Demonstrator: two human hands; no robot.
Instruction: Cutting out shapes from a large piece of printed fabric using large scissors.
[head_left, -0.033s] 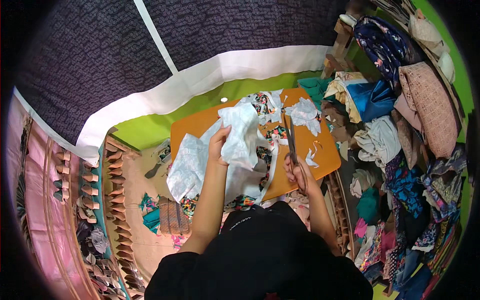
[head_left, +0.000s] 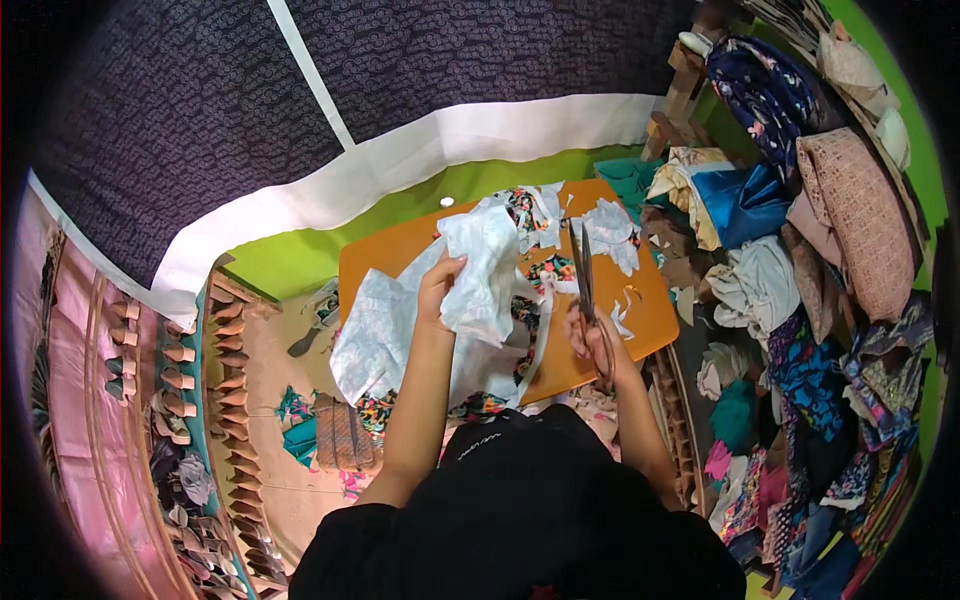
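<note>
while the left hand (head_left: 436, 290) has pale cloth (head_left: 482, 275) pinched, the scissors (head_left: 586, 278) gripped in the right hand (head_left: 593, 338) sit off to the cloth's right, kinda pointing straight ahead.

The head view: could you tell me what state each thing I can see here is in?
Left hand: fingers closed on cloth
Pale, thin printed cloth: held up, crumpled
Right hand: closed around scissors
Long dark metal scissors: held, blades seemingly slightly parted
Flat orange table: partly covered with cloth and scraps
Dark patterned cloth with white border: hanging
Shiny blue fabric: bundled, creased
</note>
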